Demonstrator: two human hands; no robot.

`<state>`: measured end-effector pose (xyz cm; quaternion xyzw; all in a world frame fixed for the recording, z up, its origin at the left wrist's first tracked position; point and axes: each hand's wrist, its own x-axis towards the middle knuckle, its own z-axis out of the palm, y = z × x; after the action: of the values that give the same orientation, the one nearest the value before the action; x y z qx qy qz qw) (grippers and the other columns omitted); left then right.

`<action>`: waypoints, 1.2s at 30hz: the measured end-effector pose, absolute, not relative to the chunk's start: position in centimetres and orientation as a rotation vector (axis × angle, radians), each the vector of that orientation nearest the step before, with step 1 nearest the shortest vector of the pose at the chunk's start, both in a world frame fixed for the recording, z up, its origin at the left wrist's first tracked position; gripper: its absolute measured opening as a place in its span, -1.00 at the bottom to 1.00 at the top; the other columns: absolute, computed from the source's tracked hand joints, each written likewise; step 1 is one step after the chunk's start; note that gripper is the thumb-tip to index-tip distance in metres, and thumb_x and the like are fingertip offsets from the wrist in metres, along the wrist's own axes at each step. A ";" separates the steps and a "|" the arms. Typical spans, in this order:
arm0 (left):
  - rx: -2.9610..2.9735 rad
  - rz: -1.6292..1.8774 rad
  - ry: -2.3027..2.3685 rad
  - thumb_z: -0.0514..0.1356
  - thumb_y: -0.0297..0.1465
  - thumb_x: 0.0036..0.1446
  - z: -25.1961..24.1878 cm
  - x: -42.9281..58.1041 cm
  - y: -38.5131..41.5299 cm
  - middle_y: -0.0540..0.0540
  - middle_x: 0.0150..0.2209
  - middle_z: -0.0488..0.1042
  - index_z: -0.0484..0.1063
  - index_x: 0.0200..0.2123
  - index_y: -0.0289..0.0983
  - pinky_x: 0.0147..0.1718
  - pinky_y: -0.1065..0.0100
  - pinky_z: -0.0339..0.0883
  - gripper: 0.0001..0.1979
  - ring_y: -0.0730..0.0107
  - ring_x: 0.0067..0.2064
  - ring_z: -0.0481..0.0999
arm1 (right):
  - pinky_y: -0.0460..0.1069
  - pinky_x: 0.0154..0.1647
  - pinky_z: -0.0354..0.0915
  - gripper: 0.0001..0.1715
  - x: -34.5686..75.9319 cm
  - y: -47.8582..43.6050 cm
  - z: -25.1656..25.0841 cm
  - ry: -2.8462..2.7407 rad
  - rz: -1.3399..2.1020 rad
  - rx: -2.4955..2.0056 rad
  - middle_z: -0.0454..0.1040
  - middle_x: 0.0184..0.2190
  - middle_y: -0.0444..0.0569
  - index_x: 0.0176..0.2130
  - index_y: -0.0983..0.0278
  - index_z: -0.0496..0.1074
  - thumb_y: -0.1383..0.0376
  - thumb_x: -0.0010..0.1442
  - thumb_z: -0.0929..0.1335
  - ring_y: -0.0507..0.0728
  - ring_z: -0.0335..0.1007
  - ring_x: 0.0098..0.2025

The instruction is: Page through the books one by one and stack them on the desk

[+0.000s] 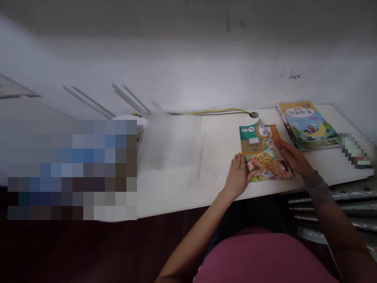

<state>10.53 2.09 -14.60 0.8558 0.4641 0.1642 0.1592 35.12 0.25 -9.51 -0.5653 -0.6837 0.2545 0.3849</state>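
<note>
A textbook [266,159] with a green and orange cover and a colourful lion-dance picture lies on the white desk near its front edge. My left hand [237,177] rests flat along the book's left edge, its thumb reaching over the lower cover. On the other side, my right hand [294,157] has its fingers on the book's right edge, where the cover is bent up and an orange page shows behind it. The right fingertips are partly hidden by the cover. A grey band circles my right wrist.
A stack of books [309,122], topped by a yellow and blue one, stands right of the textbook. A yellow cable [218,111] runs along the wall to a desk hole [253,114]. On the white desk [173,188], the left part is blurred beside a pixelated area.
</note>
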 end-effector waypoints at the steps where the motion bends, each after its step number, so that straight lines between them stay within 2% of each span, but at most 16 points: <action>1: 2.440 0.481 1.268 -0.13 -0.05 0.27 -14.3 10.1 2.3 -0.55 0.27 0.03 0.07 0.23 -0.60 0.23 -0.02 0.02 -0.26 -0.06 0.33 -0.04 | 0.19 0.30 0.03 -0.44 34.6 0.6 -8.8 -1.880 0.668 -1.370 0.28 0.21 -0.02 0.23 0.17 0.22 0.08 0.31 0.15 0.18 0.13 0.27; 4: 2.487 0.502 1.224 -0.15 -0.10 0.30 -13.4 7.9 3.1 -0.44 0.31 0.01 0.04 0.27 -0.49 0.24 0.03 0.01 -0.33 0.03 0.35 -0.10 | 0.20 0.32 -0.03 -0.45 32.5 2.3 -7.7 -2.195 0.599 -1.191 0.14 0.29 -0.02 0.23 0.22 0.21 0.17 0.31 0.15 0.16 -0.05 0.34; 9: 2.572 0.317 1.669 -0.06 -0.06 0.26 -12.9 2.5 4.2 -0.39 0.33 -0.04 0.03 0.30 -0.37 0.21 -0.23 -0.13 -0.32 -0.16 0.35 -0.18 | 0.25 0.33 -0.11 -0.42 27.7 5.3 -7.8 -2.520 0.292 -1.119 0.13 0.29 0.10 0.20 0.34 0.25 0.13 0.28 0.20 0.21 -0.15 0.37; 13: 2.605 0.154 1.756 -0.12 -0.05 0.28 -13.2 0.0 4.3 -0.38 0.31 0.03 0.03 0.29 -0.40 0.22 -0.20 -0.15 -0.31 -0.11 0.34 -0.06 | 0.22 0.33 -0.10 -0.42 23.7 6.1 -8.5 -2.723 0.075 -1.130 0.19 0.26 0.16 0.17 0.40 0.27 0.12 0.29 0.19 0.23 -0.05 0.34; 16: 2.584 0.150 1.765 -0.19 -0.10 0.31 -13.3 -0.2 4.2 -0.36 0.29 0.10 0.01 0.30 -0.43 0.22 -0.13 -0.06 -0.35 -0.02 0.32 0.04 | 0.22 0.31 -0.05 -0.47 21.0 6.4 -9.4 -2.774 -0.055 -1.151 0.26 0.21 0.22 0.14 0.45 0.29 0.20 0.30 0.18 0.25 0.07 0.29; 20: 2.536 0.246 1.800 -0.22 -0.11 0.32 -13.4 0.0 4.2 -0.35 0.26 0.17 -0.01 0.30 -0.42 0.20 -0.11 -0.01 -0.35 0.03 0.31 0.09 | 0.21 0.30 -0.03 -0.51 18.4 6.8 -10.7 -2.777 -0.174 -1.129 0.28 0.19 0.23 0.14 0.47 0.28 0.33 0.29 0.14 0.25 0.12 0.26; 27: 2.519 0.258 1.746 -0.18 -0.05 0.29 -13.6 -0.1 3.9 -0.38 0.29 0.08 -0.06 0.30 -0.47 0.22 -0.15 -0.09 -0.28 -0.02 0.33 0.00 | 0.15 0.30 0.00 -0.45 16.5 7.1 -11.7 -2.699 -0.056 -1.174 0.27 0.19 0.24 0.19 0.52 0.19 0.40 0.24 0.14 0.23 0.09 0.28; 31: 2.542 0.185 1.729 -0.10 -0.02 0.25 -13.6 0.2 3.3 -0.44 0.30 0.02 -0.06 0.30 -0.48 0.21 -0.17 -0.09 -0.24 -0.08 0.34 -0.04 | 0.13 0.28 0.04 -0.43 16.9 8.6 -10.7 -2.629 0.075 -1.143 0.25 0.21 0.19 0.21 0.45 0.18 0.42 0.23 0.12 0.19 0.10 0.27; 34: 2.537 0.168 1.740 -0.11 -0.05 0.26 -13.5 0.3 3.1 -0.45 0.30 0.02 -0.02 0.30 -0.46 0.20 -0.17 -0.07 -0.28 -0.08 0.34 -0.04 | 0.27 0.28 -0.07 -0.42 18.5 11.3 -9.3 -2.418 0.065 -1.396 0.11 0.28 0.23 0.23 0.39 0.15 0.31 0.24 0.19 0.30 -0.07 0.33; 36: 2.524 0.164 1.741 -0.11 -0.05 0.27 -13.5 0.3 3.1 -0.45 0.30 0.01 -0.01 0.29 -0.47 0.21 -0.17 -0.07 -0.28 -0.09 0.34 -0.05 | 0.39 0.25 -0.15 -0.32 19.8 13.3 -8.8 -2.281 0.086 -1.651 -0.02 0.33 0.27 0.25 0.37 0.11 0.21 0.20 0.27 0.42 -0.22 0.36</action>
<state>0.31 3.08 -13.53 0.8214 0.5667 0.0534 0.0356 19.83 13.28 -8.80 -0.5783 -0.7991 0.0303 0.1614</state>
